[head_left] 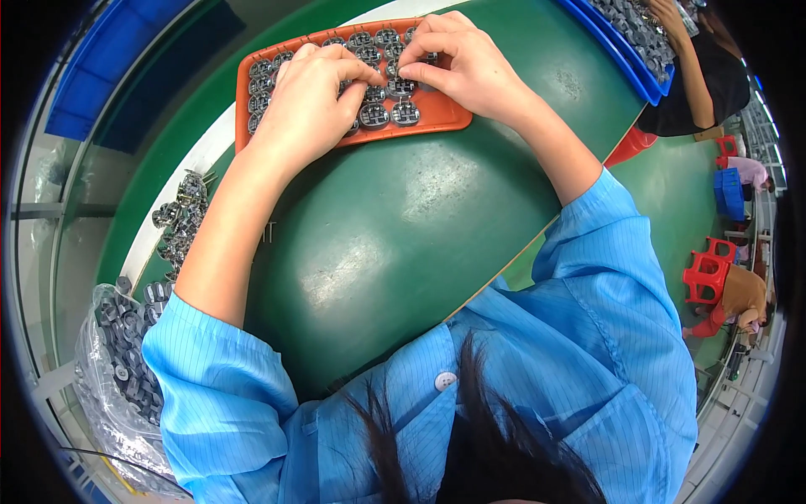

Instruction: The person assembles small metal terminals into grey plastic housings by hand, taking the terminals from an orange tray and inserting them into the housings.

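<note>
An orange tray (453,115) holds rows of small round black-and-silver parts (374,116), each with thin metal pins. Over its left half lies my left hand (312,105), fingers bent and their tips close together above the parts; whatever they grip is hidden. My right hand (466,67) reaches in from the right. Its thumb and forefinger pinch at one round part (401,87) in the tray. The two hands are a short gap apart.
The tray rests on a green table (369,235). Loose parts (180,223) lie at the left, beside a clear plastic bag (117,378) of dark grey pieces. At the far right stands a blue bin (625,50) of grey pieces, near another person's arm (690,67). Red stools (708,273) stand beyond.
</note>
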Tool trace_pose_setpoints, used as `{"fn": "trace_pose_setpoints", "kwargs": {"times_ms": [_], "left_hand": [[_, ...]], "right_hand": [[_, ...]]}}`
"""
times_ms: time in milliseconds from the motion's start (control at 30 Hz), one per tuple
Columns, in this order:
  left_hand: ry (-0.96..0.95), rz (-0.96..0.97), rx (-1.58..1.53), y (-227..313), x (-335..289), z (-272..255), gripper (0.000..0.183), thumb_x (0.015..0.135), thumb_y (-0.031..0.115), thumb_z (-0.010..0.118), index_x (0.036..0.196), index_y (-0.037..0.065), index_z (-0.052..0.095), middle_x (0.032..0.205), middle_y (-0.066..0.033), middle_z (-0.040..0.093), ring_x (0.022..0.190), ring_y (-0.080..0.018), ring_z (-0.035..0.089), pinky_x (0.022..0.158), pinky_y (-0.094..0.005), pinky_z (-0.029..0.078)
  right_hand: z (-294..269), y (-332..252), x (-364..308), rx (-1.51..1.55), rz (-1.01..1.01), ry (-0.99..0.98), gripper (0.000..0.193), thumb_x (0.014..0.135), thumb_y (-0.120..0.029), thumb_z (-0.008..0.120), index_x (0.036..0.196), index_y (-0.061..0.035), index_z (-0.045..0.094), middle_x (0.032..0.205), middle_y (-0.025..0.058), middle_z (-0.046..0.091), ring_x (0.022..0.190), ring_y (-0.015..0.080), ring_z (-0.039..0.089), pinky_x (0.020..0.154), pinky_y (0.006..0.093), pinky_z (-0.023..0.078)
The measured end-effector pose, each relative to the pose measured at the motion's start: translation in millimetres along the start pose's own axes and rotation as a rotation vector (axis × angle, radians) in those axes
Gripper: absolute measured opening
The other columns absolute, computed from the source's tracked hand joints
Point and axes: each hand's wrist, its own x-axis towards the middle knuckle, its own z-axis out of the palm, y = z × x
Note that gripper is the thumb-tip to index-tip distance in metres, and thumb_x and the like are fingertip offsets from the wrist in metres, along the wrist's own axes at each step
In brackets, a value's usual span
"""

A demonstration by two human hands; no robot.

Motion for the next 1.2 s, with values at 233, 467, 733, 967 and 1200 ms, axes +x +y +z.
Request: {"fn": "trace_pose_setpoints", "kwargs": {"times_ms": [233, 467, 733, 967, 1200], "left_hand": [[-0.003, 0.021, 0.013, 0, 3, -3, 0.015, 0.085, 0.011, 0.060, 0.091, 0.012, 0.073, 0.096, -0.0057, 0.064, 0.098, -0.0260, 0.054, 0.093, -0.0389, 0.041], [-0.001, 0.052, 0.026, 0, 3, 0, 0.015, 0.085, 0.012, 0.060, 0.092, 0.011, 0.073, 0.093, -0.0054, 0.061, 0.097, -0.0250, 0.053, 0.091, -0.0384, 0.041], [-0.077, 0.101, 0.132, 11, 8, 2, 0.022, 0.082, 0.007, 0.058, 0.095, 0.013, 0.074, 0.094, -0.0048, 0.058, 0.101, -0.0225, 0.051, 0.092, -0.0362, 0.039], [-0.163, 0.093, 0.263, 18, 13, -1, 0.023, 0.080, 0.005, 0.058, 0.094, 0.012, 0.075, 0.100, -0.0062, 0.059, 0.104, -0.0226, 0.050, 0.093, -0.0374, 0.038], [-0.185, 0.100, 0.290, 27, 20, -1, 0.031, 0.081, -0.002, 0.048, 0.096, 0.008, 0.073, 0.090, -0.0068, 0.050, 0.098, -0.0222, 0.048, 0.091, -0.0356, 0.038]], "right_hand": [[1, 2, 1, 0.017, 0.037, -0.052, 0.010, 0.079, -0.016, 0.072, 0.083, -0.0084, 0.069, 0.082, 0.0025, 0.059, 0.089, 0.0223, 0.052, 0.078, 0.0358, 0.046], [3, 3, 2, -0.029, 0.047, -0.066, 0.010, 0.079, -0.016, 0.072, 0.082, -0.0072, 0.067, 0.081, 0.0027, 0.058, 0.089, 0.0219, 0.052, 0.078, 0.0350, 0.046], [0, -2, 1, -0.109, -0.011, -0.084, 0.008, 0.080, -0.014, 0.070, 0.083, -0.0068, 0.067, 0.083, 0.0035, 0.057, 0.090, 0.0223, 0.051, 0.077, 0.0352, 0.046], [-25, 6, -3, -0.027, 0.096, -0.006, 0.011, 0.083, -0.015, 0.067, 0.091, -0.0083, 0.069, 0.089, 0.0044, 0.064, 0.089, 0.0220, 0.056, 0.080, 0.0336, 0.046], [-28, 4, -19, -0.097, 0.092, -0.056, 0.012, 0.077, -0.014, 0.071, 0.087, -0.0074, 0.069, 0.086, 0.0030, 0.061, 0.088, 0.0217, 0.053, 0.079, 0.0328, 0.046]]}}
